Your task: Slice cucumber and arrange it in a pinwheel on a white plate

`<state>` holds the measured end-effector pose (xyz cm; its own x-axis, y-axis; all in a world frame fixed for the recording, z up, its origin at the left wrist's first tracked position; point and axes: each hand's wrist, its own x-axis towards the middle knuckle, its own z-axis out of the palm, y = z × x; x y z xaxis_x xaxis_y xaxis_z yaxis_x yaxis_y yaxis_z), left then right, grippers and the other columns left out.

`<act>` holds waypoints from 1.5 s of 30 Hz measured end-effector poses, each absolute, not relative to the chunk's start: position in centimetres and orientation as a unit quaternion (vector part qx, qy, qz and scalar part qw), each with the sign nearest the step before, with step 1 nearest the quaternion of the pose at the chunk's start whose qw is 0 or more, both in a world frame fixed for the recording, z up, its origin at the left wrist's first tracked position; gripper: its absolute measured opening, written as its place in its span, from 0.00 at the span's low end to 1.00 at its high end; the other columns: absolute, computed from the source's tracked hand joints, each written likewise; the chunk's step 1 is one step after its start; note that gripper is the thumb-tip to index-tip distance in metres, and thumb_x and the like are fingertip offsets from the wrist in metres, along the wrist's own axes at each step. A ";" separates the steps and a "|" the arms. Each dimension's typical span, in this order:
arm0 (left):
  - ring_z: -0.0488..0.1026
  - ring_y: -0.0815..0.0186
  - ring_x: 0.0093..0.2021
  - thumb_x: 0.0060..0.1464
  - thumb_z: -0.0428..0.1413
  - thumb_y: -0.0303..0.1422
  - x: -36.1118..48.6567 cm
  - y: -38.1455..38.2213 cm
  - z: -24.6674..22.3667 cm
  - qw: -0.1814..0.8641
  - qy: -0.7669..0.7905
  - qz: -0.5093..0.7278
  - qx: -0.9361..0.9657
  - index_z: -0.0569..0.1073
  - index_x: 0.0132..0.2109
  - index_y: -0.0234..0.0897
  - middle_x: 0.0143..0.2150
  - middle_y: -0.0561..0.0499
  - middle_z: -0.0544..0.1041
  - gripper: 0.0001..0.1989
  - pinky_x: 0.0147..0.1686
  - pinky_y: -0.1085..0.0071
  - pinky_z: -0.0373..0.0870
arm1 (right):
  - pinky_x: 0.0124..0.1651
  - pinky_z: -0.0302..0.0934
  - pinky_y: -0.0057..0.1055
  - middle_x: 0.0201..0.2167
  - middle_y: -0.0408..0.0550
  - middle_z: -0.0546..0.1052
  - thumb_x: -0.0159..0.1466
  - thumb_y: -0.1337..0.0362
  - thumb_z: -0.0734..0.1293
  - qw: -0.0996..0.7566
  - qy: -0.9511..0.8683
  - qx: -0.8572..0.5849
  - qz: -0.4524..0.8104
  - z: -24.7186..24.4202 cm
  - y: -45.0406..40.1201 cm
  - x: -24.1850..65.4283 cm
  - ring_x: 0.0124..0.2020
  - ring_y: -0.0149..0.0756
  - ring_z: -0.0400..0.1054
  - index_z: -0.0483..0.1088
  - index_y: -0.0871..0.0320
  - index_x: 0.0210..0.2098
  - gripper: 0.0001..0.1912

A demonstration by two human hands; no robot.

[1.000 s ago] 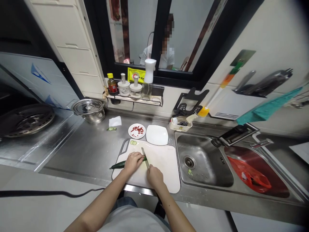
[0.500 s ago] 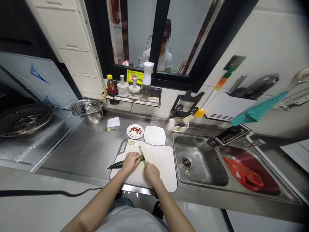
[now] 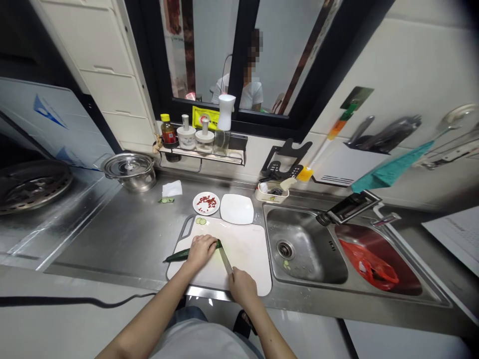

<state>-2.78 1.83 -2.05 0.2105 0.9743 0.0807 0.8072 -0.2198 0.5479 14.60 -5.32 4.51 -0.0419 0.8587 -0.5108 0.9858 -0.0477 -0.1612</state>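
Observation:
On the white cutting board (image 3: 247, 249) lies a dark green cucumber (image 3: 177, 256), its narrow end pointing left. My left hand (image 3: 202, 250) is closed over the cucumber near its right end, which shows just past my fingers. In my right hand (image 3: 242, 285) I grip a knife (image 3: 225, 260) by its handle, which my fingers hide. The blade slants up and left, its tip at the cucumber's right end. A pair of thin cucumber slices (image 3: 201, 221) rests at the board's upper left.
Behind the board stand a plate of chopped red pieces (image 3: 206, 203) and a white square plate (image 3: 237, 209). To the right is a double sink (image 3: 310, 269) with a red bag (image 3: 368, 267). A lidded pot (image 3: 129, 171) stands left. Beyond the window sits a person (image 3: 251, 94).
My right hand has moved slightly right and down, drawing the knife back so its tip now meets the cucumber's end. My left hand stays on the cucumber. The view has shifted a little.

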 end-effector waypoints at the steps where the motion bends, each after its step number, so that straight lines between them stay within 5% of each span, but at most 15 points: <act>1: 0.71 0.61 0.45 0.61 0.49 0.33 -2.8 1.8 -2.1 0.204 0.594 0.217 0.747 0.76 0.46 0.42 0.43 0.48 0.78 0.12 0.49 0.63 0.61 | 0.41 0.60 0.32 0.42 0.57 0.78 0.69 0.67 0.51 0.129 0.679 0.681 -0.239 4.6 -5.3 14.8 0.45 0.42 0.73 0.72 0.60 0.47 0.19; 10: 0.73 0.60 0.48 0.61 0.47 0.41 -3.5 3.3 -0.6 0.330 0.640 0.401 0.566 0.75 0.48 0.37 0.48 0.46 0.78 0.18 0.49 0.64 0.68 | 0.41 0.53 0.33 0.40 0.52 0.78 0.68 0.67 0.56 0.121 0.704 0.691 -0.109 6.3 -3.5 17.6 0.44 0.41 0.70 0.68 0.48 0.56 0.20; 16: 0.75 0.61 0.45 0.53 0.56 0.45 -4.0 4.0 2.2 0.430 0.555 0.358 0.616 0.77 0.48 0.36 0.47 0.45 0.79 0.21 0.46 0.67 0.70 | 0.43 0.48 0.35 0.42 0.52 0.77 0.66 0.70 0.59 0.079 0.727 0.680 -0.044 6.8 -2.9 18.2 0.45 0.42 0.67 0.65 0.48 0.60 0.24; 23: 0.74 0.61 0.43 0.49 0.60 0.42 -2.6 3.3 4.1 0.408 0.494 0.240 0.730 0.79 0.41 0.39 0.42 0.48 0.79 0.14 0.46 0.69 0.68 | 0.45 0.45 0.37 0.41 0.51 0.76 0.67 0.68 0.59 0.061 0.756 0.651 -0.040 6.8 -3.3 17.8 0.44 0.41 0.65 0.67 0.48 0.58 0.21; 31: 0.69 0.70 0.28 0.48 0.57 0.32 -1.5 3.9 2.4 0.438 0.548 0.268 0.660 0.75 0.35 0.36 0.29 0.54 0.75 0.06 0.30 0.75 0.64 | 0.47 0.45 0.36 0.43 0.52 0.76 0.67 0.67 0.57 0.089 0.735 0.664 -0.100 6.4 -3.8 18.4 0.46 0.42 0.64 0.66 0.48 0.59 0.22; 38: 0.73 0.66 0.33 0.48 0.55 0.27 -4.6 6.5 -0.9 0.303 0.745 0.300 0.513 0.75 0.38 0.38 0.31 0.52 0.77 0.08 0.36 0.72 0.65 | 0.48 0.46 0.35 0.44 0.51 0.77 0.64 0.69 0.61 0.086 0.707 0.691 -0.125 6.7 -4.0 19.1 0.48 0.41 0.65 0.67 0.48 0.58 0.23; 45: 0.73 0.65 0.34 0.48 0.56 0.28 -6.2 9.4 -2.7 0.280 0.783 0.255 0.493 0.74 0.39 0.38 0.34 0.51 0.79 0.09 0.34 0.72 0.62 | 0.47 0.46 0.35 0.43 0.50 0.78 0.65 0.68 0.60 0.087 0.700 0.698 -0.128 6.5 -3.8 19.2 0.47 0.41 0.66 0.69 0.48 0.56 0.21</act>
<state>-6.23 9.37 -2.65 -0.3574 0.9148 -0.1883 0.6292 0.3848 0.6753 19.20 -3.79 6.54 -0.0117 0.9536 -0.3008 0.9983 -0.0061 -0.0583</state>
